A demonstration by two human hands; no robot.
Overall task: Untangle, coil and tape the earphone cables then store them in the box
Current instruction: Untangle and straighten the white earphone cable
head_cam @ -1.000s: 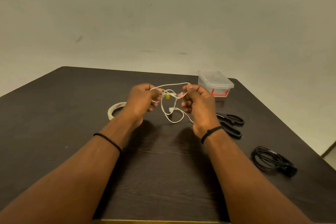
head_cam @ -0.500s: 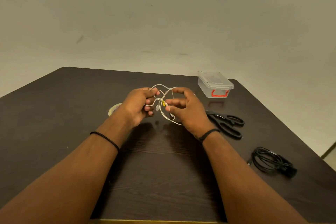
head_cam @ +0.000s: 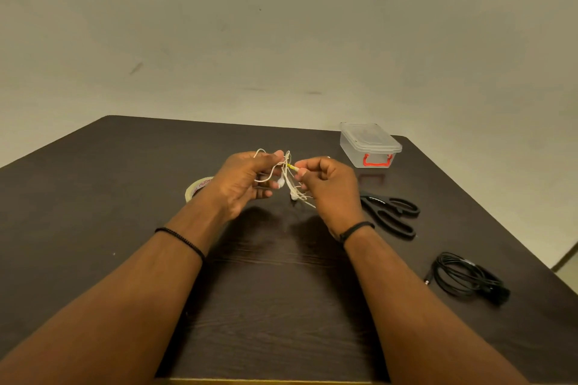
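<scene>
White earphone cable point(head_cam: 286, 176) tangled between both hands above the table point(head_cam: 93, 197); left hand point(head_cam: 242, 183) fingers curled, gripping loops, right hand point(head_cam: 328, 186) pinching the yellow plug. Closed box point(head_cam: 370, 145) far right.

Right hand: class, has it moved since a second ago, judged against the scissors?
Yes. The right hand has drawn slightly left, away from the scissors, uncovering their blades, and now pinches the white cable near its yellow part.

bare forearms, a black band point(head_cam: 356, 231) on each wrist.
</scene>
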